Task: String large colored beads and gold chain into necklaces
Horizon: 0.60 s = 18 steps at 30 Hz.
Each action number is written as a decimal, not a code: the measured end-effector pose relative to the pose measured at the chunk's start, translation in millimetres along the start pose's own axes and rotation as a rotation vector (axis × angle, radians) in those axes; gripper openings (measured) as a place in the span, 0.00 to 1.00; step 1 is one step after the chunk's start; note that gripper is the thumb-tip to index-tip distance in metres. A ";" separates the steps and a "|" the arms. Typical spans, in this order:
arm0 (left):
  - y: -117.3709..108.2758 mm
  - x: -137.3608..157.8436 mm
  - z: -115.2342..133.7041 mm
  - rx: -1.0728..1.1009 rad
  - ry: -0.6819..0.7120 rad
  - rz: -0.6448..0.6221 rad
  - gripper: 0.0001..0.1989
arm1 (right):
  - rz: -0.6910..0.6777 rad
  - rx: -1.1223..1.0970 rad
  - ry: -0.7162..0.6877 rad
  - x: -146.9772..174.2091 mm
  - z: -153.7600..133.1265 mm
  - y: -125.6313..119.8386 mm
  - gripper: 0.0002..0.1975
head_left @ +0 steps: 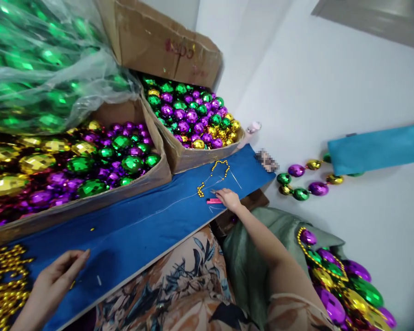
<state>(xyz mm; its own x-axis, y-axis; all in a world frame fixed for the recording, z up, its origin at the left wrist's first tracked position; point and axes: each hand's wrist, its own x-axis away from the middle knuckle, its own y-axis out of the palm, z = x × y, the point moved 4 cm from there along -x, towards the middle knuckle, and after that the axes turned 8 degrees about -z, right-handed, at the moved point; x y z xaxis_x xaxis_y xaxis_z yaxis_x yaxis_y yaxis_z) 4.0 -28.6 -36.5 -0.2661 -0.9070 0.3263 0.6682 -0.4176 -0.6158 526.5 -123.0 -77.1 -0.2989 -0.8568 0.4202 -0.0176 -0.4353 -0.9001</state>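
Observation:
My left hand [57,280] is over the near left part of the blue cloth, thumb and fingertips pressed together. A thin thread [155,214] runs toward it and fades out before the fingers, so what they pinch cannot be made out. Further right, my right hand [229,200] has its fingers closed around a small pointed metal tool [213,191], its tip facing left. Just under those fingertips lies a pink labelled object [213,201]. The thread joins a short cluster of gold beads [200,190]. Behind it curves a loop of gold beads [221,162], beside a thin needle-like piece [236,180].
Loose gold beads [7,280] are heaped at the left on the blue cloth [134,239]. Open cartons [165,168] of green, purple and gold beads line the far side. A big bead necklace [301,194] and turquoise pouch [379,149] lie at right.

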 end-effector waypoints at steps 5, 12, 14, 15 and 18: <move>18.0 1.3 -10.6 0.196 -0.004 -0.059 0.27 | 0.044 0.011 0.013 -3.0 8.1 -3.7 0.17; 28.1 10.5 -8.9 0.262 0.092 -0.062 0.20 | 0.156 -0.093 -0.207 -8.9 -24.5 2.3 0.18; 28.6 12.9 -9.2 0.289 0.093 -0.054 0.18 | 0.183 -0.215 -0.362 -9.7 -54.9 6.7 0.19; 28.7 14.3 -9.1 0.296 0.090 -0.052 0.18 | 0.185 -0.269 -0.439 -8.7 -73.3 7.7 0.19; 26.6 18.8 -8.3 0.301 0.076 -0.047 0.18 | 0.148 -0.318 -0.582 0.0 -131.7 2.9 0.19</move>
<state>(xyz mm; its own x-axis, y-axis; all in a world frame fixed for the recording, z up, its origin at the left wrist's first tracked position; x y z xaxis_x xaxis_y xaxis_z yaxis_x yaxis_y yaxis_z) 11.0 -57.1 -52.7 -0.3456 -0.8932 0.2876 0.8266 -0.4348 -0.3572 400.8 -87.9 -94.8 0.2413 -0.9490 0.2031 -0.3225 -0.2758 -0.9055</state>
